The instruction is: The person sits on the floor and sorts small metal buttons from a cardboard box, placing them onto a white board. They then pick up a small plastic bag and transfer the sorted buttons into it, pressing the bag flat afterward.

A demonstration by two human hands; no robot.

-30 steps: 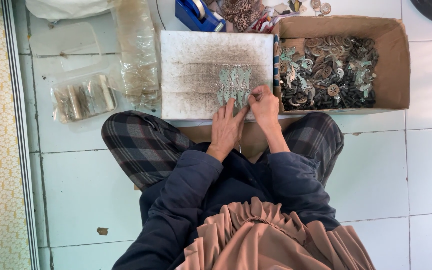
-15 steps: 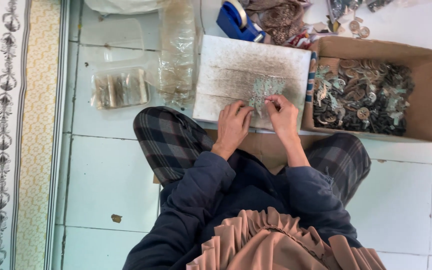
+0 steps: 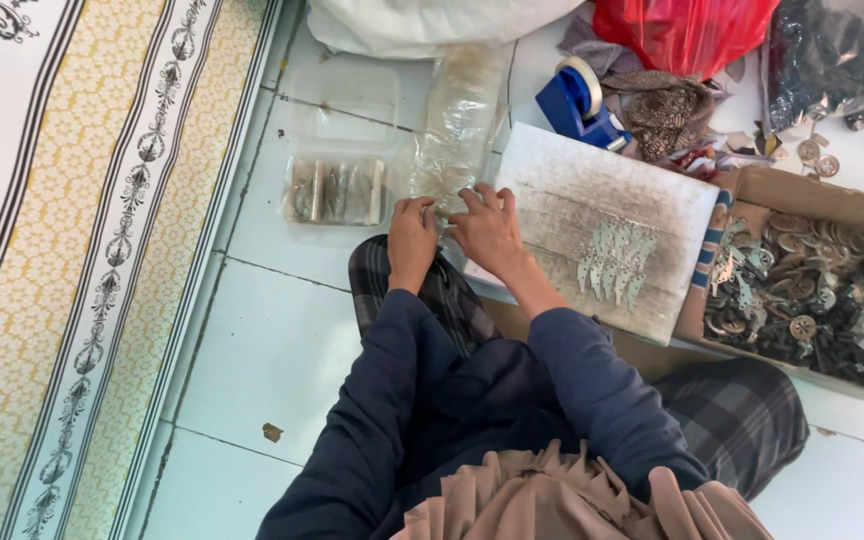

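A patterned rug (image 3: 62, 250) runs down the left, and beside it the white tiled floor (image 3: 272, 340) carries everything else. On the tiles lies a small clear packet (image 3: 334, 190) filled with upright metal pieces, and just right of it a stack of clear bags (image 3: 457, 125) reaches up toward a white sack (image 3: 422, 22). Both hands meet at the lower end of that stack. The left hand (image 3: 411, 235) has its fingers curled down narrow onto the plastic; the right hand (image 3: 487, 228) spreads its fingers a little wider across the same bag edge. Whether either pinches a bag, I cannot tell. Right of the hands a white board (image 3: 572, 200) rests over the lap, with a small row of silvery leaf-shaped pieces (image 3: 614, 265) on it. Above it sits a blue tape dispenser (image 3: 574, 105), then a red bag (image 3: 687, 30). Farthest right, a cardboard box (image 3: 812, 195) is heaped with metal trinkets (image 3: 812, 295), round and leafy ones mixed.
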